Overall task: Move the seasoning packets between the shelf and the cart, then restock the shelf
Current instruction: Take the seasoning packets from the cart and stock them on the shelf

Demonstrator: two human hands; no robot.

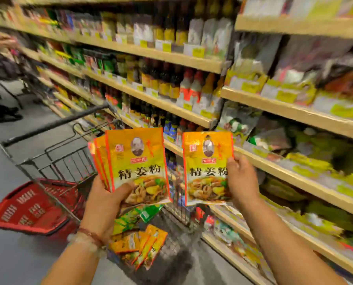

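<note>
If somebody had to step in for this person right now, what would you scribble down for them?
Left hand: holds a fanned stack of yellow seasoning packets, thumb across the front one.
Right hand: holds a single matching packet by its right edge.
Both are held up over the cart, beside the shelf on the right.
More yellow packets lie in the cart's bottom, with some green packets nearby.
Done: several packets gathered in hand.
Left, as it looks: shelve these, then fetch the rest from the cart.
</note>
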